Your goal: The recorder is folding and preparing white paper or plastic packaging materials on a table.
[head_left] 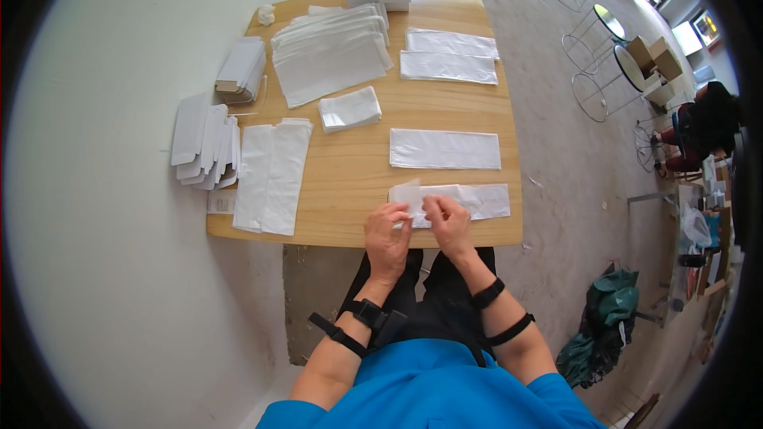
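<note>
At the desk's (350, 183) near edge, the left hand (387, 241) pinches a white sheet (406, 192) — the right hand (450, 226) curls just beside it.

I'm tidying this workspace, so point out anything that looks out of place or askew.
A crumpled white wad sits at the table's far left corner, odd among the flat white sheets. The white card pieces by the wall are splayed unevenly.

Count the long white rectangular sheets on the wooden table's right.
4 visible: farthest sheet; second sheet, overlapping it; third sheet, apart and nearer; nearest sheet, at the bare left hand and bare right hand. More may be hidden underneath.
</note>
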`<state>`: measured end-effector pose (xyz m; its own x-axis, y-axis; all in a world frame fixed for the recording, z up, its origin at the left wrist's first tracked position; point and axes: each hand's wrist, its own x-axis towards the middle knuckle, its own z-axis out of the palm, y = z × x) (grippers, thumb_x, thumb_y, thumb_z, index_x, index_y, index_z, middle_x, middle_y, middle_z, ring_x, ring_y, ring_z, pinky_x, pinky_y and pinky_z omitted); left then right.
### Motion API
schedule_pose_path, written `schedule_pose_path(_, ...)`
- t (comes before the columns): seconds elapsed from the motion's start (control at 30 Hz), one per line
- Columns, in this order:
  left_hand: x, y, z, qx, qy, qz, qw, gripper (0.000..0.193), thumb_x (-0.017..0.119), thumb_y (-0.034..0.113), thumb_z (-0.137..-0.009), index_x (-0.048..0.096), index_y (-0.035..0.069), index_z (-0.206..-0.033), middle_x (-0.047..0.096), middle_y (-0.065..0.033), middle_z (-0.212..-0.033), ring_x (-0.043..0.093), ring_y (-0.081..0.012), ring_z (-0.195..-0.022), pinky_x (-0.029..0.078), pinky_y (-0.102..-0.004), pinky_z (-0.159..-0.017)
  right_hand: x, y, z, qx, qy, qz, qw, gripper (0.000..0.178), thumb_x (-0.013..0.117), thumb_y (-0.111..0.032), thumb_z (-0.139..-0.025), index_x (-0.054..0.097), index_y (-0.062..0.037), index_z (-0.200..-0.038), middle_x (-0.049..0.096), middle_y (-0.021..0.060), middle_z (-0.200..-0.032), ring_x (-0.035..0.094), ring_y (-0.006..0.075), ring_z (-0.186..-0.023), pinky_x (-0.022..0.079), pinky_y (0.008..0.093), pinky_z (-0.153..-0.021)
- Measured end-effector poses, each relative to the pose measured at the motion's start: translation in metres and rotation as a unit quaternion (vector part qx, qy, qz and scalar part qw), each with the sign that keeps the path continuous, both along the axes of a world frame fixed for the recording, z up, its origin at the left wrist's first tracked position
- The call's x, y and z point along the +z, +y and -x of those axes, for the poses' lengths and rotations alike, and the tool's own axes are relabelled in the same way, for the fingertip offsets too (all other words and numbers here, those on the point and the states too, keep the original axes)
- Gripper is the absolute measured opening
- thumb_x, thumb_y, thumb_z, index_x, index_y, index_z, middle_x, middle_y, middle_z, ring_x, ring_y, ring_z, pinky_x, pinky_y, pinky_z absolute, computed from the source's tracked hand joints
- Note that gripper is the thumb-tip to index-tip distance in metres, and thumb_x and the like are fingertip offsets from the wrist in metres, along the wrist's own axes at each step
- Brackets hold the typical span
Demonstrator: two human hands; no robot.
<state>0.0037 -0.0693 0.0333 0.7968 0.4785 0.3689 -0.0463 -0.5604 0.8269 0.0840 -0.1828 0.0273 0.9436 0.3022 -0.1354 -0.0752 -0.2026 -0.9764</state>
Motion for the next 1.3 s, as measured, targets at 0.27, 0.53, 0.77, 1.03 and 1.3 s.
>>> schedule_pose_path(0.27,-0.015,-0.018,-0.01,-0.048,0.063,-0.162,0.984,0.022,0.063,0.017,-0.087,0.065,0.01,-0.108,0.064,-0.0015,-0.115,0.052,-0.0224,-0.115,0.03,-0.0432,-0.101,-0.042,-0.03,-0.018,-0.108,-0.011,0.133,0.985,0.032,0.068,-0.026,-0.078,0.057,0.0034,-0.071,0.059,0.0152,-0.059,0.057,0.0214,-0.053,0.046,0.0364,-0.053)
schedule_pose_path(0.53,-0.034,-0.005,-0.01,-0.031,0.134,-0.215,0.967,0.025,0.059,0.017,-0.089,0.065,0.011,-0.113,0.063,-0.0001,-0.119,0.051,-0.0223,-0.114,0.029,-0.0402,-0.1,-0.052,-0.032,-0.022,-0.11,-0.054,0.229,0.966,0.027,0.065,-0.024,-0.08,0.061,0.0033,-0.078,0.064,0.0201,-0.069,0.064,0.0312,-0.063,0.049,0.0415,-0.062)
schedule_pose_path(0.77,-0.044,0.005,-0.011,-0.023,0.145,-0.227,0.963,0.028,0.061,0.014,-0.086,0.065,0.012,-0.114,0.062,0.0031,-0.12,0.051,-0.0209,-0.115,0.03,-0.0422,-0.101,-0.044,-0.027,-0.021,-0.113,-0.062,0.243,0.961,0.027,0.063,-0.022,-0.078,0.057,0.0035,-0.072,0.062,0.0247,-0.068,0.062,0.0403,-0.066,0.049,0.0456,-0.065)
schedule_pose_path(1.03,-0.053,0.01,-0.013,-0.027,0.141,-0.235,0.961,0.029,0.062,0.013,-0.085,0.065,0.014,-0.114,0.062,0.0051,-0.121,0.051,-0.0196,-0.113,0.03,-0.0401,-0.101,-0.039,-0.04,-0.025,-0.096,-0.029,0.225,0.969,0.026,0.07,-0.023,-0.076,0.062,0.0015,-0.079,0.066,0.0162,-0.071,0.065,0.0277,-0.064,0.051,0.0381,-0.064)
schedule_pose_path(1.3,-0.052,0.013,-0.015,-0.045,0.129,-0.183,0.974,0.027,0.064,0.011,-0.084,0.067,0.013,-0.111,0.065,0.0033,-0.119,0.052,-0.0228,-0.111,0.033,-0.0366,-0.098,-0.056,-0.075,-0.041,-0.083,0.079,0.104,0.988,0.022,0.069,-0.013,-0.079,0.067,0.0008,-0.095,0.071,0.0093,-0.08,0.067,0.0144,-0.071,0.053,0.0282,-0.065)
